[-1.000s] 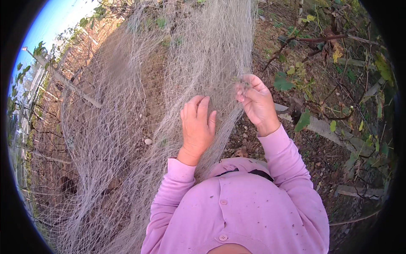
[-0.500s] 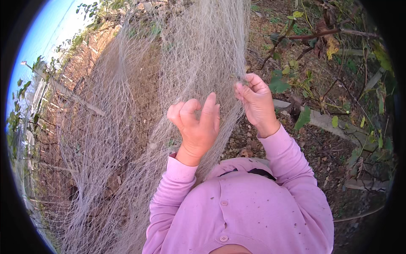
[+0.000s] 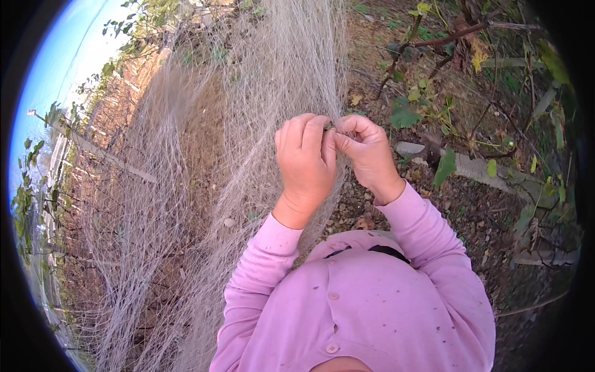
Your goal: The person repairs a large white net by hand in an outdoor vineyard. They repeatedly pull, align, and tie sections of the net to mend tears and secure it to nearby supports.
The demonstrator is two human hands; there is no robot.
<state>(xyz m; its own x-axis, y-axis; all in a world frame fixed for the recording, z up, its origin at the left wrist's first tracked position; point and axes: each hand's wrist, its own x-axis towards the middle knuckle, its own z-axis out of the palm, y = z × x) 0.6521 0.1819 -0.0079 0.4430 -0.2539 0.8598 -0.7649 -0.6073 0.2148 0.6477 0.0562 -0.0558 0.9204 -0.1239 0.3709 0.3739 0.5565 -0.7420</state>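
Observation:
A fine pale net [image 3: 273, 80] hangs from the top of the view and spreads down past my hands on the left. My left hand [image 3: 305, 161] is closed in a pinch at the net's right edge, its fingertips against those of my right hand [image 3: 372, 158]. Thumb and forefinger of the right hand are pinched on the net strands. Between the two sets of fingertips shows a tiny greenish scrap [image 3: 328, 128], perhaps a bit of plant; the fingers partly cover it.
Vines with green leaves [image 3: 406, 116] and a brown branch [image 3: 449, 37] reach in from the right. A grey post [image 3: 496, 177] lies slantwise below them. Another thin post [image 3: 114, 158] stands behind the net on the left. Stony soil [image 3: 356, 198] lies below my hands.
My left hand has moved right and up from open air to meet the right hand, and its fingers have closed. The right hand stays pinched on the net's edge.

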